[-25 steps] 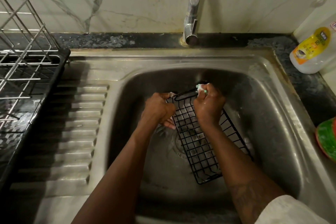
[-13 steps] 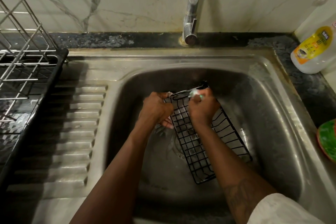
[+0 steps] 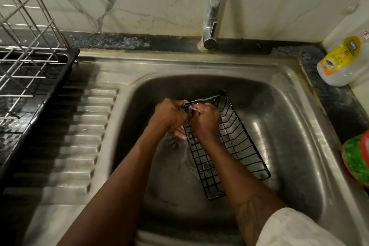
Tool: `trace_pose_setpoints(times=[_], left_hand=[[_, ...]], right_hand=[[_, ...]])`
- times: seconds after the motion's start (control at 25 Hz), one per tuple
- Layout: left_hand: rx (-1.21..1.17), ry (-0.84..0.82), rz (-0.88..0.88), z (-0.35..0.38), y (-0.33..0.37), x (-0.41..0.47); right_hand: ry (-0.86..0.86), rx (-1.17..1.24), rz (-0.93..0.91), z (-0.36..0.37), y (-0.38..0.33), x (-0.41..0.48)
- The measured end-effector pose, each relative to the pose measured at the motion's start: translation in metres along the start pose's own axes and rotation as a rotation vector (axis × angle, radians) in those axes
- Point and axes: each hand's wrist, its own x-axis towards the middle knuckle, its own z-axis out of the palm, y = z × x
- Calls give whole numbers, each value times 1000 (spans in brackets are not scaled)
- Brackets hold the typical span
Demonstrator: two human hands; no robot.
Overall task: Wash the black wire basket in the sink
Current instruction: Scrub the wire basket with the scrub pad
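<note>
One black wire basket (image 3: 231, 147) in one sink (image 3: 199, 67): my left hand (image 3: 169, 118) grips its eleven-o'clock corner, my right hand (image 3: 206, 122) pinches one pale pad (image 3: 192, 108) against it.

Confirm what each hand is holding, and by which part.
Left hand grips the black wire basket at its far-end rim corner. Right hand pinches a small pale scrubber against that rim; the image is blurred there, so finger placement is unclear.

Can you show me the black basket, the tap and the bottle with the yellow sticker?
black wire basket (image 3: 237, 147): head view, on its wire grid, right of the hands.
tap (image 3: 214, 6): head view, on its upright pipe.
bottle (image 3: 342, 60): head view, on its yellow label.
</note>
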Motion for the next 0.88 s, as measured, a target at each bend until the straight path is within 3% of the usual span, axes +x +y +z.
trace_pose_setpoints(times=[0.16, 0.32, 0.44, 0.52, 0.6, 0.68, 0.76, 0.88], left_hand=[[4, -31, 21, 3, -1, 3], [-7, -31, 15, 2, -3, 5], [-36, -20, -10, 1, -4, 8], [-48, -25, -37, 0, -2, 12], [-21, -10, -24, 0, -5, 15], [-20, -1, -19, 1, -6, 16], [-45, -20, -39, 5, -6, 18], [-63, -28, -67, 9, -4, 23]], right_hand=[[71, -122, 57, -6, 6, 5], [-92, 5, 241, 3, -8, 6], [-62, 578, 700, 0, -22, 12], [135, 1022, 1006, -17, -31, 19], [388, 1190, 1178, -26, -24, 29], [517, 1167, 1189, -28, -16, 28], [584, 1030, 1081, -22, -10, 19], [590, 815, 923, -6, 11, 6]])
